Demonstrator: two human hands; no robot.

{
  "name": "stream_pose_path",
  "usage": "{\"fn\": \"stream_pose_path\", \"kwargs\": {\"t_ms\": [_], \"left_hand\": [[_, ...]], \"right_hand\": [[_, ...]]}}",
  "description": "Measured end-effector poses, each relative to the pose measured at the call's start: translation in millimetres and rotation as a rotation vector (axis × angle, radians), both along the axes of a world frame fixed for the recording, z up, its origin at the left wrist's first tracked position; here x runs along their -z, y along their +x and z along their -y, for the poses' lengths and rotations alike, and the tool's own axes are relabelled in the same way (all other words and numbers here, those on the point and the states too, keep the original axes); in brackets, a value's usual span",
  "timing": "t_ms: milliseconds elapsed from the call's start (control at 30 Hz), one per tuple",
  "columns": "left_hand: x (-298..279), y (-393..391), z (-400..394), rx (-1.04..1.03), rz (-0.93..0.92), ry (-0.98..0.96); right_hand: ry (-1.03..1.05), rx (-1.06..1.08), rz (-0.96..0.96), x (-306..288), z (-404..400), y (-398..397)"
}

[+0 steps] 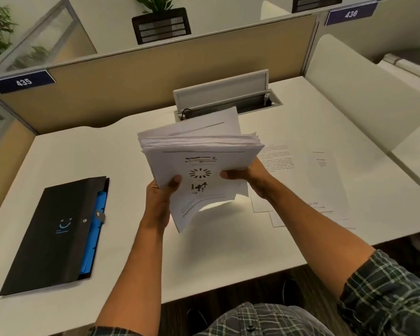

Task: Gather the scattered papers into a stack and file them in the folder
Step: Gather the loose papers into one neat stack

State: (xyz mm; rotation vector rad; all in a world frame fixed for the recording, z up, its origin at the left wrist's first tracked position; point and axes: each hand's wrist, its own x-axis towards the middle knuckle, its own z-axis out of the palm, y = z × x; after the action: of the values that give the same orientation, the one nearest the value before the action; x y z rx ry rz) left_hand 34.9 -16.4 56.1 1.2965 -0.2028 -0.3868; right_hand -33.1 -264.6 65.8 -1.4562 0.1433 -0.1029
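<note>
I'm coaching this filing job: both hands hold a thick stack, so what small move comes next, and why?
Probably tap the uneven white paper stack, gripped by the left hand and right hand, on the white desk to square it: its edges are splayed, and loose printed sheets still lie to the right.

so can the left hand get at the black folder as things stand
Probably not yet: the left hand holds the paper stack along with the right hand. Otherwise the way across the desk to the black folder looks free.

Tabletop point(216, 251) bare between folder point(56, 234) near left edge and loose sheets point(325, 185) toward right edge. Open cable hatch point(224, 95) stands raised at back edge. Divider panel point(364, 98) walls right edge.
</note>
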Motion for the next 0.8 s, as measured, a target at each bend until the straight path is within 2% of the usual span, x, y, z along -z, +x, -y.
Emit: {"fn": "stream_pose_path", "kwargs": {"t_ms": [167, 333, 633, 800], "left_hand": [[13, -7, 6, -0.117, -0.095, 0.031], [9, -3, 7, -0.128, -0.093, -0.066], [33, -11, -1, -0.12, -0.165, -0.051], [26, -6, 0, -0.089, -0.095, 0.02]], "right_hand": [[0.01, 0.059, 0.018, 3, -9, 0], [0.093, 0.104, 0.073, 8, -15, 0], [-0.042, 0.027, -0.084, 34, -8, -16], [-0.047, 0.055, -0.013, 23, -7, -11]]}}
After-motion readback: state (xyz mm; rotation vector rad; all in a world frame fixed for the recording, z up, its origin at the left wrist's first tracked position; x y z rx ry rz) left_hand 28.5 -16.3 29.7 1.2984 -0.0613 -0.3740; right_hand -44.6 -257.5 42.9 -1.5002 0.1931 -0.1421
